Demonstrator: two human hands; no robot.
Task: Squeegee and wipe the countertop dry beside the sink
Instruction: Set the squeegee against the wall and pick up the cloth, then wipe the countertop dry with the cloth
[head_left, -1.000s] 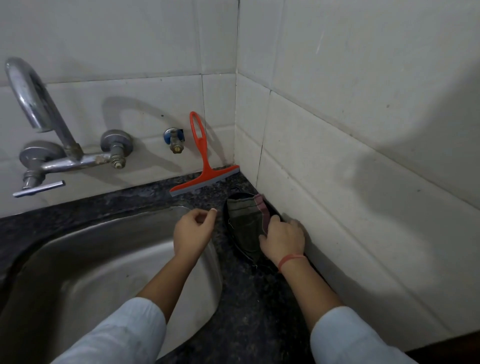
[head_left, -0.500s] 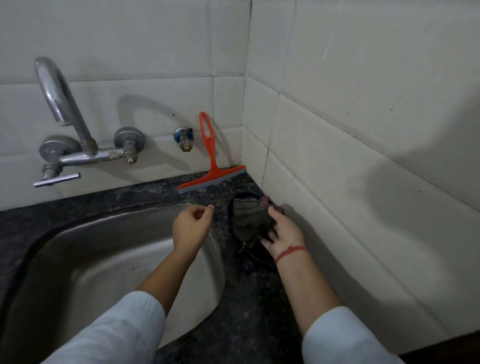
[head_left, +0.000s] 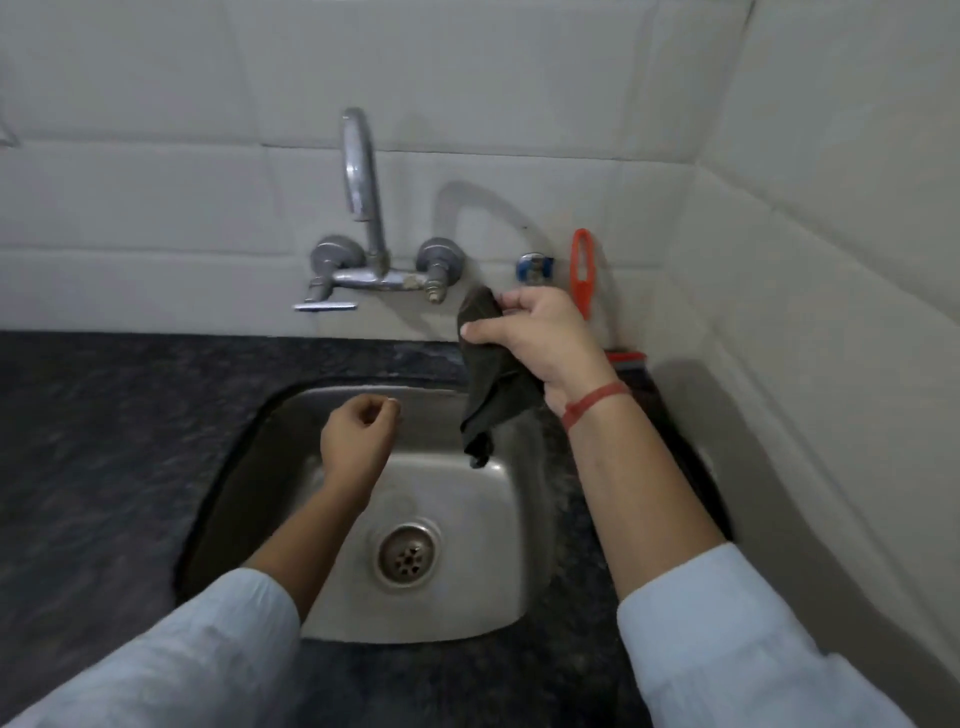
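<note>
My right hand (head_left: 540, 338) grips a dark cloth (head_left: 491, 395) and holds it up over the back right part of the steel sink (head_left: 291, 415); the cloth hangs down bunched. My left hand (head_left: 358, 436) hovers over the sink with fingers loosely curled and holds nothing. An orange squeegee (head_left: 583, 270) leans against the back wall in the corner, partly hidden behind my right hand. The dark speckled countertop (head_left: 104, 441) runs around the sink, with a narrow strip at the right by the side wall.
A chrome tap (head_left: 363, 208) with two knobs is mounted on the tiled back wall above the sink. A small blue-collared valve (head_left: 532, 265) sits beside the squeegee. The tiled side wall (head_left: 831, 364) closes in the right. The drain (head_left: 408, 556) lies at the sink's bottom.
My right hand picked the cloth up off the counter by the corner and carried it left over the sink. The view swung to the left. My left hand stayed over the sink.
</note>
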